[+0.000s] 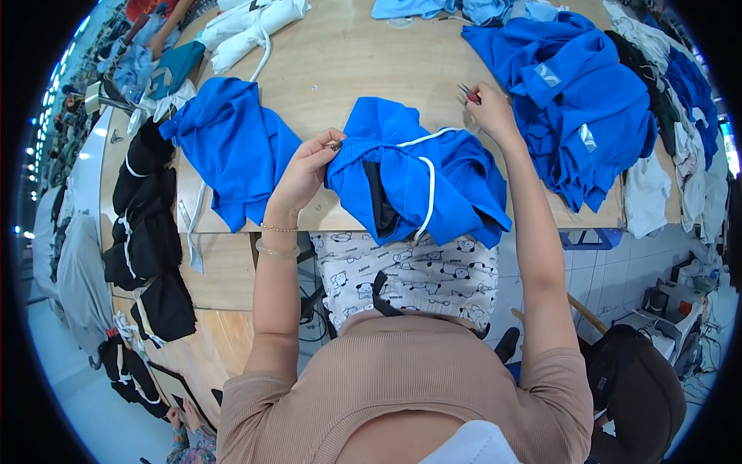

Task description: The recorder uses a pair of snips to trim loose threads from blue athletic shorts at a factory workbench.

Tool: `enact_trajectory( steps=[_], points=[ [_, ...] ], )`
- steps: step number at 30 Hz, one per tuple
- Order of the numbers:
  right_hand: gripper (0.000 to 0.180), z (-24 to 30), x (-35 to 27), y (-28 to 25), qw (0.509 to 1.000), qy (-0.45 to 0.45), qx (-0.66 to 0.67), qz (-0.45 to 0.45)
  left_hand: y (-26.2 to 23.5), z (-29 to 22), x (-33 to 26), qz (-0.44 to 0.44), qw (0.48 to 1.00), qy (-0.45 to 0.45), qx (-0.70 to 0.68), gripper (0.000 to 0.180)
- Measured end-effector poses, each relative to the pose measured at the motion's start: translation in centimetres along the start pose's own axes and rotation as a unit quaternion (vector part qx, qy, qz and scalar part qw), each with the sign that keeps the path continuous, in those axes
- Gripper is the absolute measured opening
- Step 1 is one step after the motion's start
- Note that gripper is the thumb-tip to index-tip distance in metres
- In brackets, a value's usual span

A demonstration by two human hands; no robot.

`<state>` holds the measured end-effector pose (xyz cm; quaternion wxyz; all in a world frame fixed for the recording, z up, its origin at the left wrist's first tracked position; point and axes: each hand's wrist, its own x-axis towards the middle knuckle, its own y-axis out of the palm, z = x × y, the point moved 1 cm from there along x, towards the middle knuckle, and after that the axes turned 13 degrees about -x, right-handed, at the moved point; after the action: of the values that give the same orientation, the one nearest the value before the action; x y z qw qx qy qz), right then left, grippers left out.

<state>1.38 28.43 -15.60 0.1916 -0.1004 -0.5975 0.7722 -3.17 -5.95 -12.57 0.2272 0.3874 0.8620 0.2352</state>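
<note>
Blue drawstring shorts (456, 185) lie bunched at the table's front edge, with a gathered waistband, a white cord and a black strip inside the opening. My left hand (308, 158) pinches the waistband at its left end. Beyond the shorts and to the right, my right hand (491, 116) is closed around small red-handled thread snips (472, 97), blades toward the far left. Another crumpled blue garment (232, 147) with a white cord lies left of my left hand. On the right, close to my right forearm, rises a heap of blue garments (580, 100) with shiny clear stickers.
The wooden table (348, 62) carries rolled white cloth (259, 31) at the far left. Black tied bundles (147, 209) line its left side. White and dark garments (649, 185) hang over the right edge. At lower left, another person's hands (185, 415) show. A dark chair (641, 387) stands lower right.
</note>
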Motion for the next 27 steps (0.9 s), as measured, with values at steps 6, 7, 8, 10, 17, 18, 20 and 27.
enact_trajectory(
  steps=[6,7,8,10,17,18,20,27],
  points=[
    [0.025,3.9,-4.2,-5.9,0.986,-0.057,0.134,-0.083,0.1,-0.4,-1.2,-0.002,0.998,0.024,-0.055,0.017],
    [0.025,5.3,-5.4,-7.8,0.983,-0.074,0.166,0.025,0.1,-0.7,-1.0,0.015,0.998,0.022,-0.056,0.016],
    [0.025,6.5,-6.7,-9.2,0.968,-0.088,0.196,0.131,0.2,-0.9,-1.0,0.033,0.998,0.02,-0.057,0.016],
    [0.023,8.5,-8.6,-10.7,0.926,-0.231,0.159,0.255,1.1,-1.2,-0.5,0.024,0.998,0.021,-0.052,0.017],
    [0.014,6.0,-5.5,-13.8,0.936,-0.197,0.285,0.064,1.7,-2.0,-0.7,0.074,0.995,0.051,-0.042,0.016],
    [0.013,5.6,-5.1,-14.2,0.971,-0.163,0.168,-0.05,1.9,-2.1,-0.8,0.082,0.994,0.056,-0.049,0.016],
    [0.013,5.6,-4.5,-14.1,0.919,-0.257,-0.069,-0.291,2.1,-2.2,-0.9,0.082,0.993,0.069,-0.055,0.016],
    [0.034,11.5,-10.4,-14.4,0.923,-0.344,0.167,0.044,2.7,-2.7,-0.4,0.123,0.987,0.068,-0.082,0.015]
  ],
)
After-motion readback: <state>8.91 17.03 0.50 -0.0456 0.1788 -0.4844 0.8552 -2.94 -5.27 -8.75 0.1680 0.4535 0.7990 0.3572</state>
